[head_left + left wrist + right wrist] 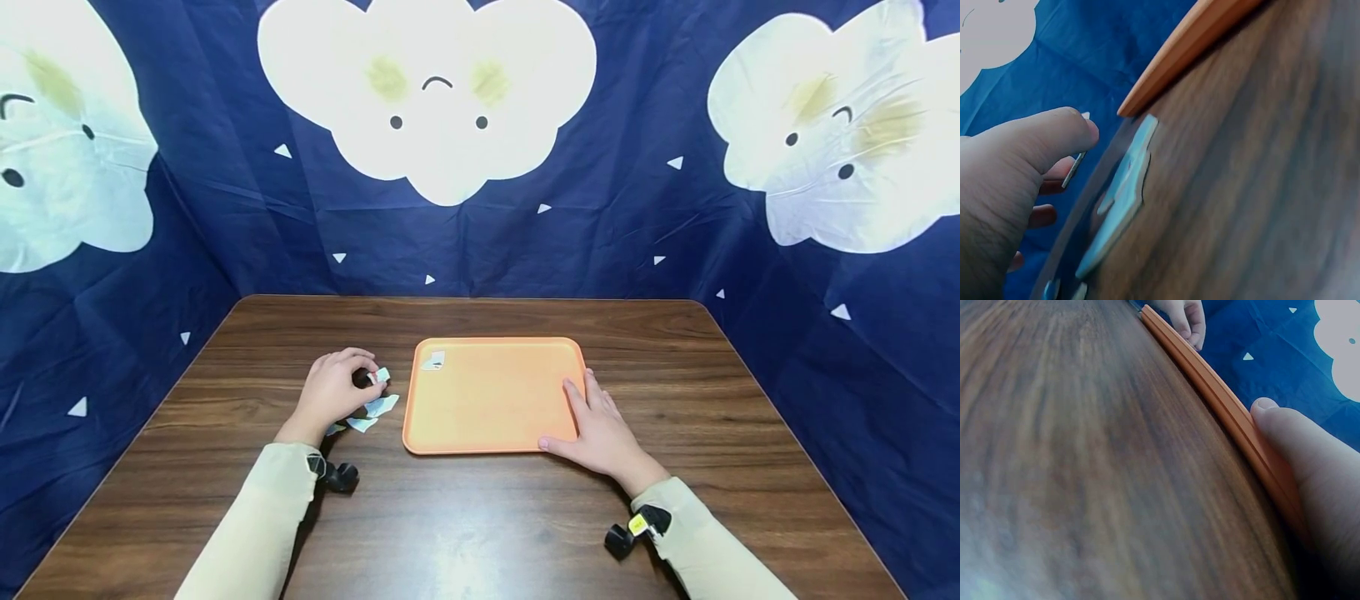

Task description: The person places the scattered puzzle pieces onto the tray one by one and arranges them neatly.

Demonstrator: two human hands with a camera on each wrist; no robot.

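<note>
My left hand [333, 385] pinches a small light-blue puzzle piece [382, 375] between thumb and fingertips, just left of the orange tray [495, 408]. In the left wrist view that held piece [1074, 170] shows edge-on, above the table. Below the hand lie several more pale blue puzzle pieces [362, 424], two of them overlapping. Spread over the tray's near right corner, my right hand [596, 429] rests with fingers extended along the right rim and its thumb [1266, 406] on the near rim. A whitish piece [433, 361] lies inside the tray's far left corner.
The dark wooden table [480, 517] carries the tray near its middle. Blue cloth [465, 250] printed with white clouds hangs behind the table and along both sides. Each wrist wears a small black camera [341, 477].
</note>
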